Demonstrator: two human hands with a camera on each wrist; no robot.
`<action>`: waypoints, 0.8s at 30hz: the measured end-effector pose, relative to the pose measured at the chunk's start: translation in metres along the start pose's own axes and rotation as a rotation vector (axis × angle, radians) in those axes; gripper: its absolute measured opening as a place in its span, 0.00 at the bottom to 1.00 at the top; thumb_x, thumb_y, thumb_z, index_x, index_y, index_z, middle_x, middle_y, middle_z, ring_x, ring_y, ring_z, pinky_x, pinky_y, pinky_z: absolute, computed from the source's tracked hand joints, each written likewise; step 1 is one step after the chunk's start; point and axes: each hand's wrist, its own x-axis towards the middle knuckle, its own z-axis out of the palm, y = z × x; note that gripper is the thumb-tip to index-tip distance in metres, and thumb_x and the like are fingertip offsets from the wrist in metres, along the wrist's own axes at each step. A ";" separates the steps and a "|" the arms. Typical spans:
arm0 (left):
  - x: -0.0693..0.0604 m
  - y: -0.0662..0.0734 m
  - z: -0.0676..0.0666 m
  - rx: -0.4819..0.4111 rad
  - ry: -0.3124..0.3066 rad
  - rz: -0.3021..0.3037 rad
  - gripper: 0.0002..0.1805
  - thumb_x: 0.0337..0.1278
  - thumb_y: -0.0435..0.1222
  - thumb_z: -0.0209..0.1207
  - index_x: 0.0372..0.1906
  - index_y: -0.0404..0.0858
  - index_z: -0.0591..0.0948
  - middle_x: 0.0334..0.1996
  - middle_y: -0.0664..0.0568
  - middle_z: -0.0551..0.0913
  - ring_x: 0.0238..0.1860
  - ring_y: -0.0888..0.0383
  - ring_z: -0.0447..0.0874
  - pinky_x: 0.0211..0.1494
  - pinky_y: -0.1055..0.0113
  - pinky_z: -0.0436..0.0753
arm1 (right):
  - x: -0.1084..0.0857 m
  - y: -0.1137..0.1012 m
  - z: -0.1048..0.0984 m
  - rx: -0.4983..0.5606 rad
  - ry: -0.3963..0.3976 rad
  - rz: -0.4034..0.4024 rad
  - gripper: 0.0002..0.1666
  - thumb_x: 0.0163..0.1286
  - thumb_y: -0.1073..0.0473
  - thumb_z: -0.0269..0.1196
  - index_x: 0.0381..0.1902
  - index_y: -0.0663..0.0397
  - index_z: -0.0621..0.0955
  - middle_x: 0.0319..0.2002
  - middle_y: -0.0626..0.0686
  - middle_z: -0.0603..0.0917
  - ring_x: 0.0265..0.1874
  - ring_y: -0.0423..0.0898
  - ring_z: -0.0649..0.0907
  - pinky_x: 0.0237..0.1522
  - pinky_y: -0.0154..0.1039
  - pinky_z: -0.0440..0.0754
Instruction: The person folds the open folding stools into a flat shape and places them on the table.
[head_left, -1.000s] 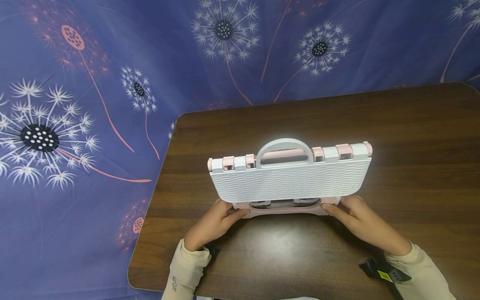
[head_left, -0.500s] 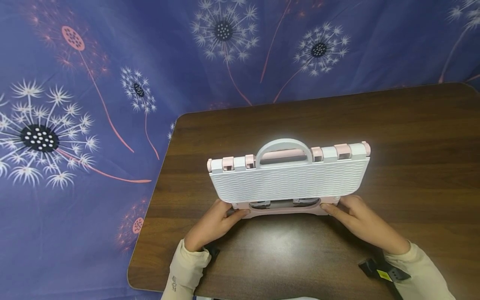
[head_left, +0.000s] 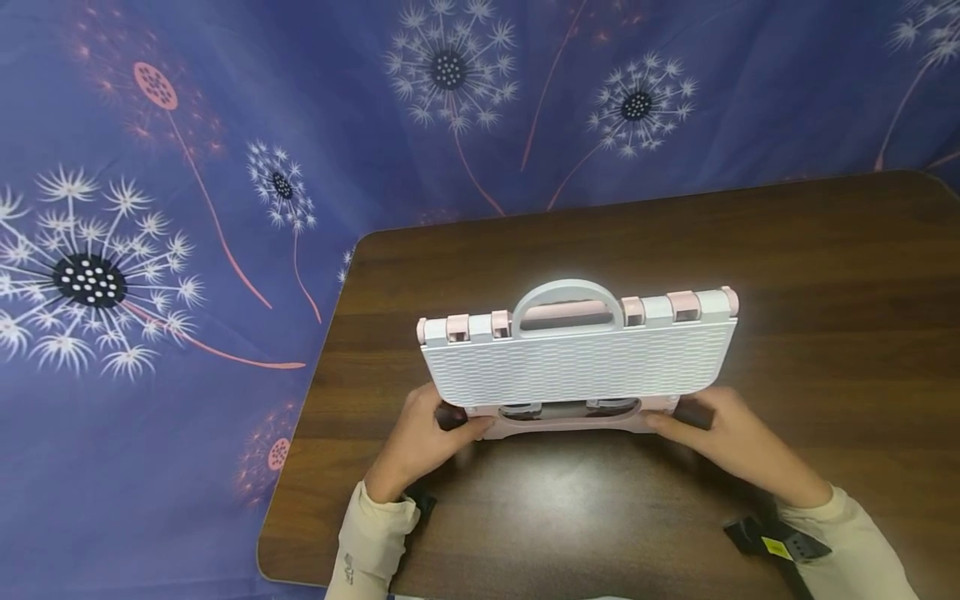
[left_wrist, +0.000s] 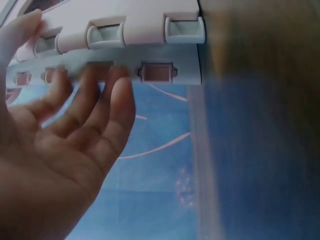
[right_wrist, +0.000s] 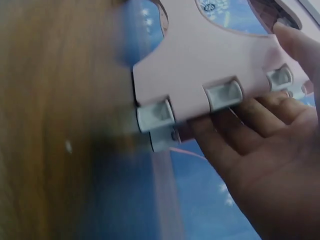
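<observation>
A pink and white plastic folding step stool (head_left: 577, 367) is in the middle of the head view, partly folded, its textured white panel tilted toward me. A grey arched handle (head_left: 567, 287) rises from its far edge. My left hand (head_left: 420, 437) holds the lower left corner, thumb on the pink leg panel (head_left: 570, 424), fingers bent round the side. In the left wrist view those fingertips (left_wrist: 122, 82) are blurred against the grey lower panel (left_wrist: 185, 62). At the lower right corner, my right hand (head_left: 738, 437) grips with thumb in front and fingers behind the hinged edge (right_wrist: 225, 95).
The stool is over a dark brown wooden table (head_left: 825, 333). Behind and to the left hangs a blue cloth (head_left: 187, 467) with a dandelion print. Black wrist gear (head_left: 776, 539) sits by the right sleeve.
My left hand has shifted slightly up and outward, a gap showing between its fingers and the stool's corner. My right hand has barely moved. The stool looks nearly unchanged.
</observation>
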 end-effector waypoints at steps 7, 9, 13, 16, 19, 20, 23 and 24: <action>0.004 -0.001 -0.003 -0.061 0.037 -0.034 0.49 0.45 0.48 0.77 0.71 0.55 0.62 0.61 0.61 0.73 0.63 0.58 0.71 0.67 0.54 0.68 | 0.001 0.001 -0.005 -0.072 0.111 0.115 0.38 0.52 0.60 0.79 0.60 0.42 0.76 0.48 0.37 0.82 0.47 0.31 0.76 0.50 0.25 0.65; 0.003 0.000 -0.003 -0.056 0.015 -0.037 0.45 0.47 0.48 0.76 0.70 0.56 0.64 0.60 0.62 0.75 0.63 0.58 0.72 0.67 0.54 0.69 | 0.002 0.000 -0.005 -0.064 0.136 0.140 0.44 0.50 0.60 0.80 0.63 0.40 0.72 0.50 0.39 0.80 0.49 0.33 0.74 0.51 0.28 0.64; 0.001 0.000 0.000 -0.021 -0.018 -0.018 0.32 0.52 0.48 0.73 0.62 0.53 0.73 0.55 0.63 0.80 0.58 0.61 0.78 0.63 0.56 0.74 | 0.002 0.000 -0.005 -0.031 0.137 0.138 0.48 0.50 0.61 0.80 0.67 0.38 0.69 0.57 0.39 0.77 0.57 0.31 0.71 0.55 0.25 0.61; 0.001 0.001 0.001 -0.005 -0.012 0.003 0.28 0.53 0.47 0.73 0.58 0.51 0.77 0.52 0.63 0.82 0.55 0.62 0.80 0.62 0.58 0.76 | 0.002 0.000 -0.003 -0.023 0.108 0.113 0.42 0.53 0.62 0.78 0.64 0.38 0.73 0.57 0.37 0.78 0.58 0.28 0.71 0.57 0.20 0.59; 0.000 0.001 0.001 -0.002 -0.004 0.017 0.26 0.53 0.46 0.73 0.57 0.51 0.78 0.51 0.63 0.83 0.55 0.62 0.81 0.61 0.59 0.76 | 0.002 0.000 -0.002 -0.016 0.088 0.099 0.38 0.55 0.62 0.77 0.62 0.37 0.76 0.57 0.35 0.80 0.58 0.27 0.72 0.58 0.18 0.59; 0.000 0.001 0.001 -0.002 -0.004 0.021 0.26 0.53 0.46 0.73 0.57 0.51 0.78 0.51 0.63 0.83 0.55 0.62 0.81 0.61 0.59 0.76 | 0.002 0.000 -0.002 -0.011 0.084 0.097 0.38 0.55 0.62 0.77 0.62 0.38 0.76 0.57 0.35 0.80 0.58 0.27 0.72 0.58 0.18 0.59; 0.000 0.001 0.001 0.004 -0.002 0.029 0.26 0.53 0.46 0.72 0.57 0.51 0.78 0.51 0.63 0.83 0.55 0.62 0.81 0.61 0.58 0.77 | 0.002 0.001 -0.001 -0.009 0.089 0.089 0.38 0.55 0.63 0.77 0.62 0.37 0.76 0.57 0.34 0.80 0.57 0.28 0.73 0.57 0.18 0.60; 0.000 0.001 0.001 0.005 -0.003 0.031 0.26 0.53 0.46 0.72 0.57 0.51 0.78 0.51 0.63 0.83 0.55 0.62 0.81 0.61 0.58 0.77 | 0.002 0.002 -0.002 -0.013 0.091 0.085 0.39 0.55 0.63 0.77 0.62 0.37 0.76 0.57 0.34 0.80 0.57 0.28 0.73 0.57 0.18 0.60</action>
